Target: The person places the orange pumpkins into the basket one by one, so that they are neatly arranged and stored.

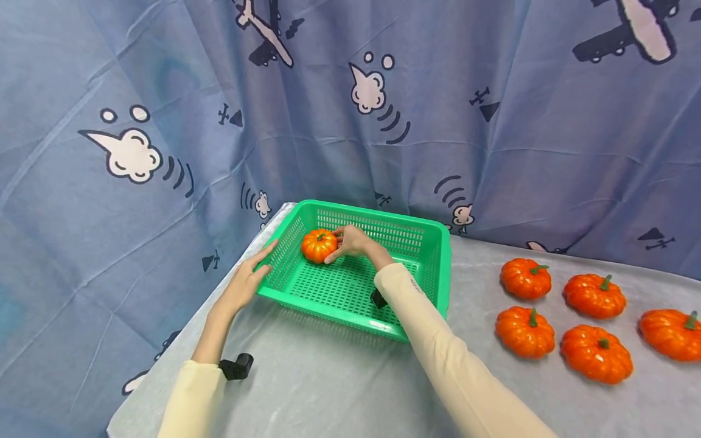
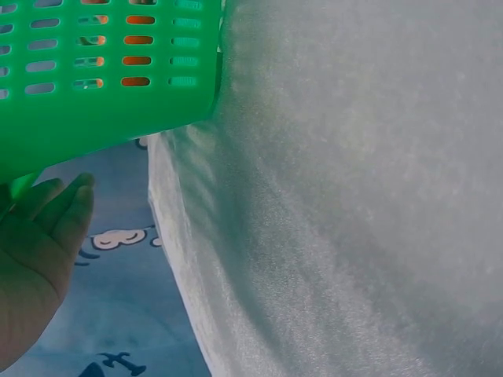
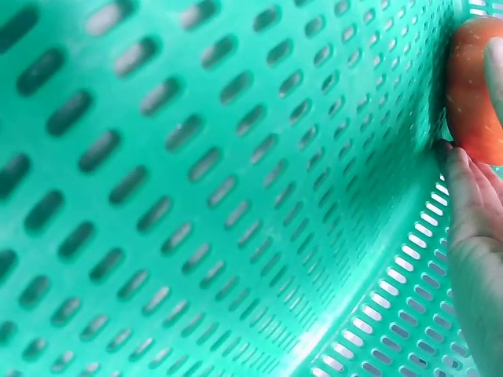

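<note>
Inside the green plastic basket [image 1: 350, 316], near its back left corner, sits a small orange pumpkin [image 1: 319, 246] with a green stem. My right hand [image 1: 353, 241] reaches in from the right and holds the pumpkin's right side between thumb and fingers. The right wrist view shows this pumpkin [image 3: 475, 94] close to the perforated wall, partly cut off by the frame edge. At the basket's left side, my left hand [image 1: 244, 281] grips the rim. Seen from the left wrist, several of its fingers [image 2: 67, 208] lie outside, below the basket wall [image 2: 118, 110].
Several more orange pumpkins [image 1: 527, 331] stand on the grey-white cloth table [image 1: 306, 383] to the basket's right. A blue curtain [image 1: 328, 121] with printed planes and clouds hangs behind and along the left edge. Black wrist cameras [image 1: 237, 366] are strapped to both arms.
</note>
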A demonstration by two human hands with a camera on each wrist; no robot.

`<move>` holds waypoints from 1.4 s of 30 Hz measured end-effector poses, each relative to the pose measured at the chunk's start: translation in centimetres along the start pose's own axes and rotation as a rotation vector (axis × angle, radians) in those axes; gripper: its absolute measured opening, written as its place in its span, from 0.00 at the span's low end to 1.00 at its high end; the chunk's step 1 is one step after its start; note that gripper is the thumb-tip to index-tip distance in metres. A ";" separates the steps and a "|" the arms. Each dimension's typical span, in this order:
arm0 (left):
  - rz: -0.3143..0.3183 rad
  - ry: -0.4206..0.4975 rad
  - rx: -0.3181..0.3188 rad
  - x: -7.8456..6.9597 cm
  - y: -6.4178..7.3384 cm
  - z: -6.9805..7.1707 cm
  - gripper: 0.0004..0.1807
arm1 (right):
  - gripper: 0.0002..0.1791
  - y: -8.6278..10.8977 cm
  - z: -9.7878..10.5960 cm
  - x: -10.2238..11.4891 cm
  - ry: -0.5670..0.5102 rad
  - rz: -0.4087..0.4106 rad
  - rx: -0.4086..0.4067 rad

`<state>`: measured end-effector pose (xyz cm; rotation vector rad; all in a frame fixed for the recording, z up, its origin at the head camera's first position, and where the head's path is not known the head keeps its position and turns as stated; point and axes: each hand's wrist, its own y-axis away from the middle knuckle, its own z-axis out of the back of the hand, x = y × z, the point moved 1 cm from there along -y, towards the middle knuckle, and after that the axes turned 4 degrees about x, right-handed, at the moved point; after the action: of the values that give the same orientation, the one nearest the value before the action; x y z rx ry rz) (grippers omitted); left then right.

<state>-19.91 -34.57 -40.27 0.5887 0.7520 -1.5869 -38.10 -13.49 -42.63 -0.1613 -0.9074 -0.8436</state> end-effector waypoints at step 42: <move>-0.004 -0.028 0.037 -0.7 0.3 0.1 0.31 | 0.34 13.4 9.6 3.7 -0.315 0.369 0.057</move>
<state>-19.52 -34.23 -39.70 0.5904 0.7045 -1.6127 -33.45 -2.14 -30.97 -0.4075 -1.1517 -0.4538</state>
